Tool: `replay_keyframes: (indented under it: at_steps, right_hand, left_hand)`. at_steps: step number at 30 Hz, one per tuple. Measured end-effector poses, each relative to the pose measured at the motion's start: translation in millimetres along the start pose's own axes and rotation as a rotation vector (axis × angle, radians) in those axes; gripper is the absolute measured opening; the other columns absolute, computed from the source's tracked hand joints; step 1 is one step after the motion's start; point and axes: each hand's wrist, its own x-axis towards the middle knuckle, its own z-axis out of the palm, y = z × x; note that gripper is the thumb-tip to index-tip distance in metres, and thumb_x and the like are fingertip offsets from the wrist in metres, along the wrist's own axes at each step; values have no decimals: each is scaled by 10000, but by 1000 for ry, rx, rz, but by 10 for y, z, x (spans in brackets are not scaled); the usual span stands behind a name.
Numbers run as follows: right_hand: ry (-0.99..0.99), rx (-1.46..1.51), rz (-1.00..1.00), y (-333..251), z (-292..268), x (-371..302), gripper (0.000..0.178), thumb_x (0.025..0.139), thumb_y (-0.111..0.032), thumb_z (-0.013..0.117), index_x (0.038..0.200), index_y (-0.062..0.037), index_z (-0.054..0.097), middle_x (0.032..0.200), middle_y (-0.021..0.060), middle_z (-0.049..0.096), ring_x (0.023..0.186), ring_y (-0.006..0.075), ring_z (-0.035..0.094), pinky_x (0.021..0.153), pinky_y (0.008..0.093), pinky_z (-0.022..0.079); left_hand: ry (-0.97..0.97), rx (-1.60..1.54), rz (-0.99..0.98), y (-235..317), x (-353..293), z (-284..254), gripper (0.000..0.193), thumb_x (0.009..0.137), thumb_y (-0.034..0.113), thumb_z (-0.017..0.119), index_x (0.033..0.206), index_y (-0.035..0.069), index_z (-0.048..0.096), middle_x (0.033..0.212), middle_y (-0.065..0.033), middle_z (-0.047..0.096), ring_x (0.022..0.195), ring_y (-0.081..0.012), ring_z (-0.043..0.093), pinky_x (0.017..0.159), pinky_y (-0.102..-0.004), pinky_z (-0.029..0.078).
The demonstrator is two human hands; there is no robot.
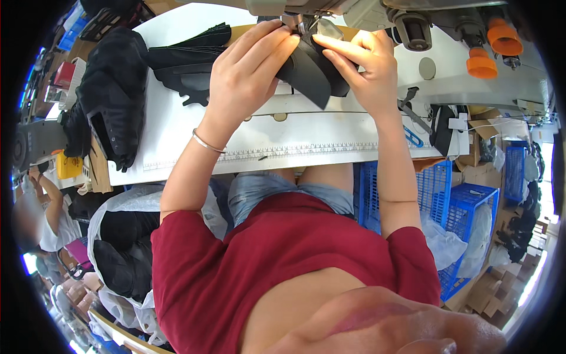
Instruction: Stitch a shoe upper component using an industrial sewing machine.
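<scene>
Beneath the head of a sewing machine [330,8] lies a black, flat piece of leather-like material [306,76], with a pointed end hanging toward me. My left hand [244,74] presses on its left side, fingers together and fingertips close to the needle area. On the other side my right hand [371,65] pinches the black material between thumb and forefinger. The machine's lamp lights the spot between both hands. My fingertips partly hide where needle and material meet. Left of my left hand, a stack of black cut pieces [186,62] rests on the white table [330,131].
A heap of black shoe uppers [112,94] covers the table's left end. A ruler strip [265,154] runs along the front edge. Blue snips [413,137] lie right. Blue crates [469,224] stand below right; a plastic bag of black items [124,253] stands below left. Another person [53,215] works far left.
</scene>
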Motion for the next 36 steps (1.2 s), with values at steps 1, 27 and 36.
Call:
replay_keyframes:
  at_steps: [1,27,36]
  right_hand:
    - [-8,1,1,10,3,7,284,863,-205,790,1142,-253,816,703,-17,477,803,184,447,757,315,394]
    - [61,-5,16,-159,35,-28,275,862,-159,792,1129,-223,816,699,0,460,778,190,446,713,319,404]
    - [59,-11,34,-160,32,1,282,851,-148,797,1120,-228,820,697,-3,470,766,188,443,692,317,404]
  left_hand:
    - [-1,-2,3,-1,2,3,445,642,-19,723,1082,43,739,1168,-60,699,1157,-248,677,874,-344,596]
    - [-18,-98,23,-136,4,-4,432,665,-90,689,1069,51,749,1139,-61,715,1146,-246,692,869,-337,610]
    - [-45,-60,31,-107,18,-21,447,662,-64,691,1093,42,740,1169,-64,706,1159,-243,682,879,-335,605]
